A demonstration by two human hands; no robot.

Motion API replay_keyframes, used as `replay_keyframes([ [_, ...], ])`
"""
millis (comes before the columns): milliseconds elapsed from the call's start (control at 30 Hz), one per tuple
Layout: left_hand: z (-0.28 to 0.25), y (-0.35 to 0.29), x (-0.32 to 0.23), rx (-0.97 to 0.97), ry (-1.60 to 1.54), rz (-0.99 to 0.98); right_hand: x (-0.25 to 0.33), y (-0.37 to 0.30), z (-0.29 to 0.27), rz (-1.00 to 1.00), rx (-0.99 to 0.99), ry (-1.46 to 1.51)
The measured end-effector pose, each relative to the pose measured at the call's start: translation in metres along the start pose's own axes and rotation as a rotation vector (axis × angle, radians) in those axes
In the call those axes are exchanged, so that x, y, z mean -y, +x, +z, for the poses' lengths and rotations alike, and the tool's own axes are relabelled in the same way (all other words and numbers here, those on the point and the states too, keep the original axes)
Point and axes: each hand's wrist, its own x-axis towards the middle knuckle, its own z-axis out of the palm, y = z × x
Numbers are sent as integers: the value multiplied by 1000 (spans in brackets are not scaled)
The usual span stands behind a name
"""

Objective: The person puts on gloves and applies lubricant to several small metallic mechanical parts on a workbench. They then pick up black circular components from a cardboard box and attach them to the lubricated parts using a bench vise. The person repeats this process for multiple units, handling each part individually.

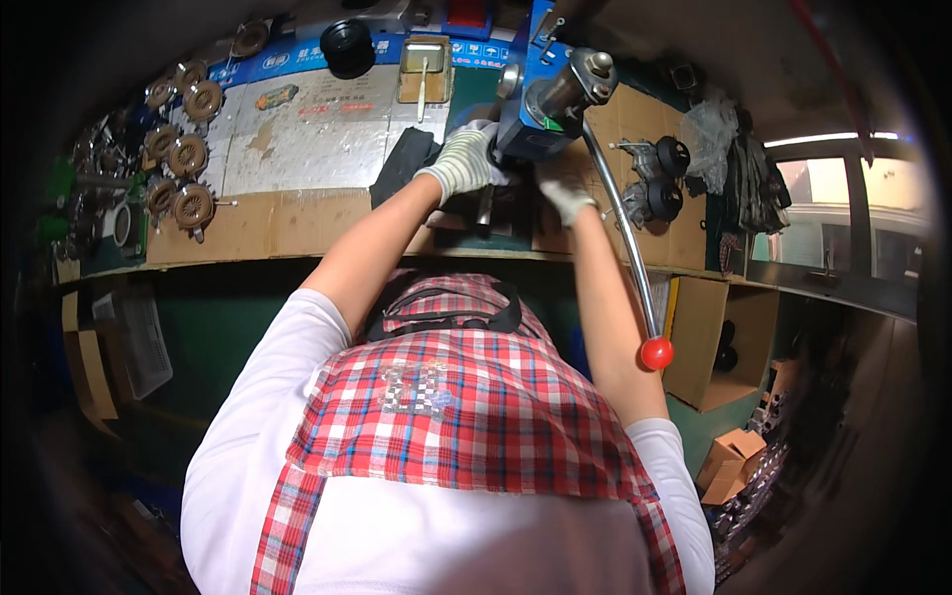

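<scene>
A blue hand press [535, 129] with a round steel shaft housing stands on the bench in front of me. My left hand [464, 162], in a striped white knit glove, reaches to the left side of its base. Its fingers look curled round something dark under the press head, which hides most of it. On the other side my right hand [565, 188], gloved too, is close to the press base; it is blurred and its fingers are partly hidden. The long steel lever [627, 233] slopes down past my right forearm to a red ball knob [656, 353]; neither hand is on it.
Several brown round metal parts [188, 156] sit at the bench's left. A tray with a brush [424, 74] and a black round part [347, 50] are at the back. Metal parts with black caps [666, 159] lie right; an open cardboard box [716, 342] stands below.
</scene>
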Motion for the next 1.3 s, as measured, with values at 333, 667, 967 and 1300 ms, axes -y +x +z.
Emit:
replay_keyframes([
  [333,-1,-4,-3,-22,-17,16,104,-172,-153,474,352,-30],
  [667,-4,-4,-5,-67,-43,49,-8,-166,-21,423,-62,-387],
  [967,-8,-4,-8,62,-8,-39,-28,-152,-3,363,-163,-443],
  [1300,0,-40,11,-79,-409,-245,-95,-102,52,414,-226,-373],
])
